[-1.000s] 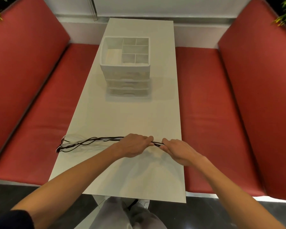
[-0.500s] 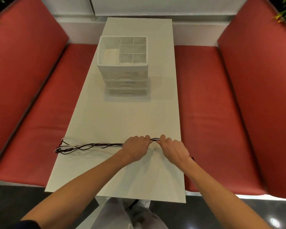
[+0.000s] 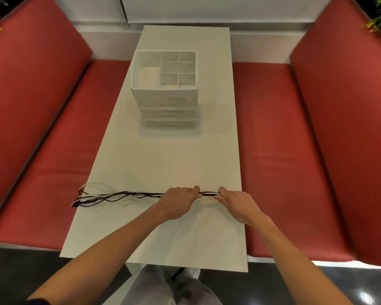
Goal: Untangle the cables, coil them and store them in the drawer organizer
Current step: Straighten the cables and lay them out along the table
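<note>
gripping the cables [image 3: 119, 195] in both fists, left hand [image 3: 178, 202] and right hand [image 3: 237, 204] should part slowly, letting snags slide loose.

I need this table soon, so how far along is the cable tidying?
Done: nothing yet; no cable shows in the drawer organizer, whose drawers look closed. In hand: the left hand and right hand grip the black and white cables side by side, the rest trailing in tangled loops toward the left edge of the table. Left: separating, coiling and storing them all.
</note>
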Motion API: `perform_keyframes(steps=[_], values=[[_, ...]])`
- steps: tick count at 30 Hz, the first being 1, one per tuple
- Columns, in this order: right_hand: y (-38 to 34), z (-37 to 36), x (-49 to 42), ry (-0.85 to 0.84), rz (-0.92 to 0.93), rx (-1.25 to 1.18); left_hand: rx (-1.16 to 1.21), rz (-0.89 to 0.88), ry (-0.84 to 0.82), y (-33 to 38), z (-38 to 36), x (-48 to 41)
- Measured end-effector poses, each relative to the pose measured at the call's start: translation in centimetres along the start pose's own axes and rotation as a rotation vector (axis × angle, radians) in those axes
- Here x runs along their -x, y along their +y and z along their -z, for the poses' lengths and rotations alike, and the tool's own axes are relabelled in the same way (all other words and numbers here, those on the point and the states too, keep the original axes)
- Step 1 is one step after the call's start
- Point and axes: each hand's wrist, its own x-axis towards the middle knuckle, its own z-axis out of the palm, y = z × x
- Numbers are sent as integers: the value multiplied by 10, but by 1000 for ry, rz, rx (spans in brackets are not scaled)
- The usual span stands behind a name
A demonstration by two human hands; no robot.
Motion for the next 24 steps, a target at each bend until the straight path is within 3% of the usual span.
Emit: perform_keyframes(steps=[5,12,16,24], values=[[4,4,11,-36,0,-64,-8,-10,-5,-2,2,-7],[-13,-1,1,25,35,375,-193,-48,-2,2,-20,-9],[-18,-4,-3,-52,46,450,-249,-80,38,-2,-39,0],[-1,4,23,-174,-81,28,53,-36,24,-11,-40,-5]])
